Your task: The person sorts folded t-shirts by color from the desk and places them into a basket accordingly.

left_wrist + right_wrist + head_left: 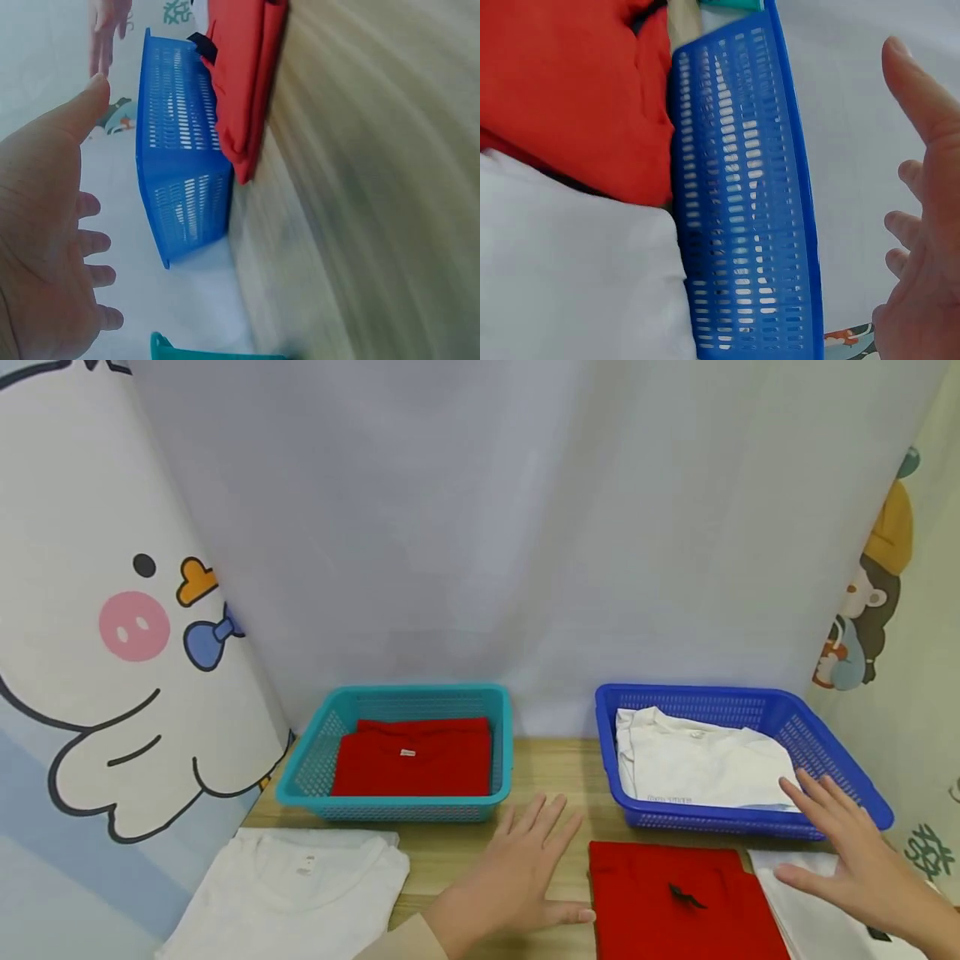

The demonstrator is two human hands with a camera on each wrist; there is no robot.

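My left hand (517, 877) hovers over the table between the two baskets, fingers spread and holding nothing. To its right lies a folded red shirt (660, 910) with a small black mark near its collar. My right hand (862, 860), also spread and holding nothing, is above a folded white shirt (810, 902) and overlaps the front corner of the blue basket (720, 818) in the head view. Inside that basket lies a folded white shirt (697, 760). The teal basket (405, 812) at the back left holds a folded red shirt (412, 768).
Another folded white shirt (292, 885) lies at the front left of the wooden table (555, 768). A pale curtain (480, 527) hangs right behind the baskets. Cartoon-printed cloth (75, 568) borders the left side, and more printed cloth (885, 710) the right.
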